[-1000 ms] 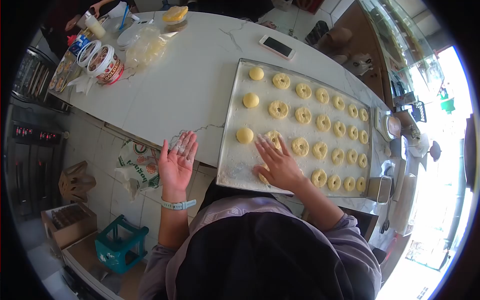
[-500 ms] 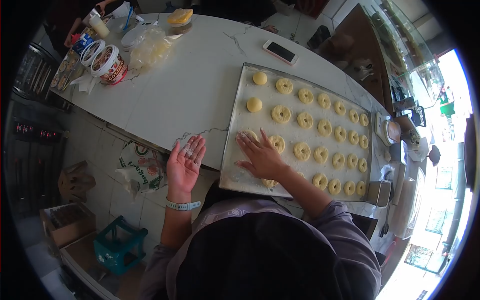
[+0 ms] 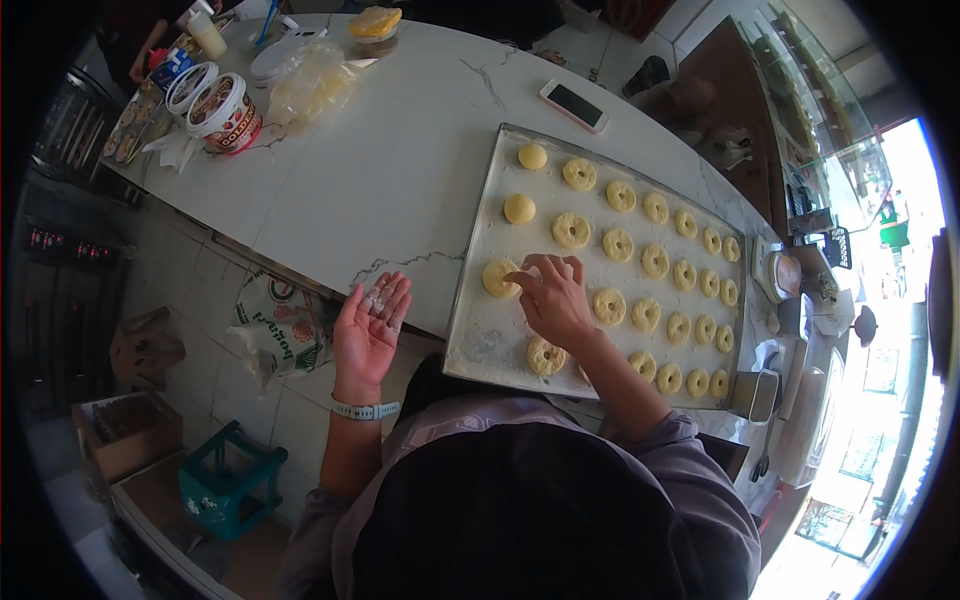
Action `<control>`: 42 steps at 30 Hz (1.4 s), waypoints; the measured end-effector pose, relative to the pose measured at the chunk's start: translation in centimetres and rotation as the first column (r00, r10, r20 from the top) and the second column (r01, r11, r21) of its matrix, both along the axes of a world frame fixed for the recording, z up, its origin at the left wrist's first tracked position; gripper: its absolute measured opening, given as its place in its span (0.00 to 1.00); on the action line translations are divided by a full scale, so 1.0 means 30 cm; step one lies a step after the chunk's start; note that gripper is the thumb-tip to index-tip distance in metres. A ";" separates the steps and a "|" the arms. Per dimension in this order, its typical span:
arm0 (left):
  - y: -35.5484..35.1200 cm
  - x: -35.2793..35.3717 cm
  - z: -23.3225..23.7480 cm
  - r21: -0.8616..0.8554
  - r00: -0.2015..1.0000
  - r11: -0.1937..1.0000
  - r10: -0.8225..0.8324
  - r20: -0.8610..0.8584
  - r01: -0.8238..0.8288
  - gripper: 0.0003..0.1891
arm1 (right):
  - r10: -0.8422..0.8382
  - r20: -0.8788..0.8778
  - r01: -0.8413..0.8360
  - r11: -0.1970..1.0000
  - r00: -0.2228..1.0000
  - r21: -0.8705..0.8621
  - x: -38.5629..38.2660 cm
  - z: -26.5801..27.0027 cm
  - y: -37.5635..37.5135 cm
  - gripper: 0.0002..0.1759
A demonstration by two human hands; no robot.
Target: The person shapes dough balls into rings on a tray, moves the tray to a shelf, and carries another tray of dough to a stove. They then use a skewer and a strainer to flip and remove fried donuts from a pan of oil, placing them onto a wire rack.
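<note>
Softly rounded dough (image 3: 496, 280) at right fingers (image 3: 531, 285)

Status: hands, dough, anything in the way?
Left hand open, palm up. Right hand over tray, one digit at flattened dough piece. Two dough balls beyond. Phone outside tray, out of the way.

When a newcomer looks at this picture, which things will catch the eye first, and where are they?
Probably the large rectangular metal tray on the white marbled table, with its rows of pale yellow dough rings and two smooth dough balls near its left side. Next, the bare right hand over the tray, and the upturned left hand, dusted white, outside the tray's left edge.
</note>
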State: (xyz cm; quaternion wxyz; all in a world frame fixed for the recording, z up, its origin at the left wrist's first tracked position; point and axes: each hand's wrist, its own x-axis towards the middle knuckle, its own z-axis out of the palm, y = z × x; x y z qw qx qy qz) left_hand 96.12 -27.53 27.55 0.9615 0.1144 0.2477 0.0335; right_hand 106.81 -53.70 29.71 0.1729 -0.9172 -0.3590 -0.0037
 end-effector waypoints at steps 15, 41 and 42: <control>-0.206 0.010 -0.076 0.069 0.949 0.947 -0.314 -0.017 0.314 0.21 | 0.111 0.099 -0.087 0.973 0.989 -0.216 -0.027 -0.002 0.076 0.17; -0.153 0.028 0.141 0.851 0.989 0.507 -0.128 -0.079 0.134 0.22 | 0.120 0.126 -0.140 0.977 0.985 0.162 -0.195 0.181 0.282 0.22; -0.146 0.028 0.144 0.852 0.978 0.486 -0.161 -0.131 0.194 0.22 | 0.155 0.131 -0.177 0.968 0.979 0.179 -0.194 0.191 0.284 0.21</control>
